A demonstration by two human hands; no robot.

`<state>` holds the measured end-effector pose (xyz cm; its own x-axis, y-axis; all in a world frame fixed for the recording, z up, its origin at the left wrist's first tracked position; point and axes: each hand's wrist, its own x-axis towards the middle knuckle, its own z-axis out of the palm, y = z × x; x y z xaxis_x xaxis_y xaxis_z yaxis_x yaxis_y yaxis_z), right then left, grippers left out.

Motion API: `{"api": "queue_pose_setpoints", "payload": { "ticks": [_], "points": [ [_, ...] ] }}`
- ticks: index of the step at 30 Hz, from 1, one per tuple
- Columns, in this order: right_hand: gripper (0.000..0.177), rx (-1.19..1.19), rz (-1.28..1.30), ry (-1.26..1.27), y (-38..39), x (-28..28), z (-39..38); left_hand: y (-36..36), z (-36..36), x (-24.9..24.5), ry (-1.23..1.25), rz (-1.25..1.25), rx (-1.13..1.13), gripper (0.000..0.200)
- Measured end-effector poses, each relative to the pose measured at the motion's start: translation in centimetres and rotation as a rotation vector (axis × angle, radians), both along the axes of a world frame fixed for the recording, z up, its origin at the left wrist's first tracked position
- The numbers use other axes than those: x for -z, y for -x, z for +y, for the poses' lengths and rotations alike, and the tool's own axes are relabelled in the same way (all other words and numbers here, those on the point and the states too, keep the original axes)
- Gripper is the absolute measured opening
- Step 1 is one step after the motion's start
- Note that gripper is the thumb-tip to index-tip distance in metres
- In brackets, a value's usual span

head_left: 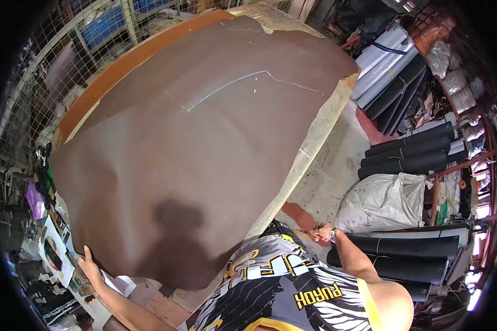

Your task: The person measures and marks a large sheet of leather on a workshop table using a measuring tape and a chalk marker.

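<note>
A large brown leather-like sheet (pixel 204 149) spreads over the table, with pale chalk lines (pixel 226 86) drawn across its far half. My left hand (pixel 91 269) is at the sheet's near left edge, fingers stretched out and holding nothing that I can see. Beside it lie papers or cut templates (pixel 58 256) at the table's left end. My right hand (pixel 321 232) is low at my right side, past the table's pale edge (pixel 309 157). Its fingers are closed, and what they hold, if anything, is too small to make out.
Rolls of black material (pixel 408 151) and a stuffed white sack (pixel 384 204) line the floor and rack on the right. Silvery rolls (pixel 384 60) lean at the far right. A wire mesh partition (pixel 55 77) runs along the left. My shadow (pixel 176 231) falls on the sheet.
</note>
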<state>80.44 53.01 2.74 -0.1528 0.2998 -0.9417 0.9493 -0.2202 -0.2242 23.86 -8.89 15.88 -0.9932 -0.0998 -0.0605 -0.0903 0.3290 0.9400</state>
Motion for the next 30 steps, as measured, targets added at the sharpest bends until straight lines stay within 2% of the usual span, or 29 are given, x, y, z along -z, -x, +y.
{"api": "queue_pose_setpoints", "payload": {
  "ticks": [7,10,13,16,19,26,30],
  "points": [
    [0.025,-0.033,-0.041,0.012,-0.1,0.6,0.1,0.2,-0.3,0.1,-0.025,-0.018,0.023,0.053],
    [0.029,-0.092,0.022,0.249,0.1,0.6,1.5,0.0,-0.2,0.1,-0.021,0.014,0.034,0.052],
    [0.027,-0.016,0.012,0.054,0.3,0.2,0.2,-0.3,0.2,-0.2,-0.035,0.022,0.026,0.05],
    [0.025,-0.017,0.019,-0.012,1.1,-1.2,-0.4,-0.2,-0.2,0.1,-0.046,0.026,0.041,0.049],
    [0.024,-0.074,-0.001,-0.026,0.6,-0.2,-0.1,0.1,-0.6,0.4,-0.058,0.023,0.051,0.047],
    [0.024,-0.034,0.052,0.05,-0.6,1.5,0.4,-0.6,0.6,-0.6,0.009,0.014,-0.013,0.047],
    [0.027,0.012,0.057,0.05,-0.3,1.3,0.2,0.4,-0.7,0.7,0.056,0.049,0.037,0.048]
  ]
}}
